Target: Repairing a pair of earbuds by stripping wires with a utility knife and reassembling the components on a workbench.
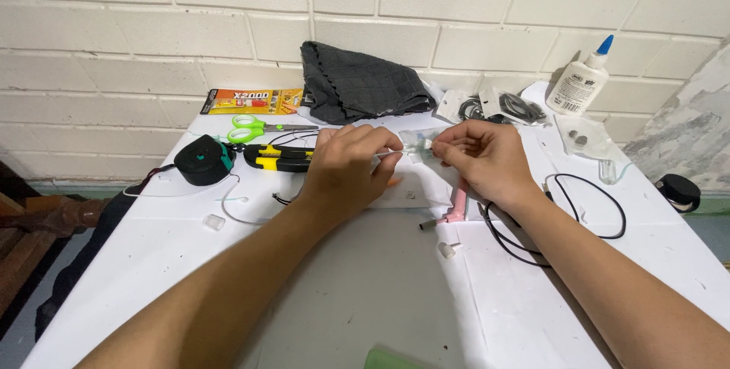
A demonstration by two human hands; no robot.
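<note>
Both hands are meeting above the white bench: left hand and right hand, fingers pinching a small clear plastic piece between them. Being tiny and slippery-looking, it could slip free and get lost among the black cable and scissors.

Left hand, right hand: fingertips pinched together.
</note>
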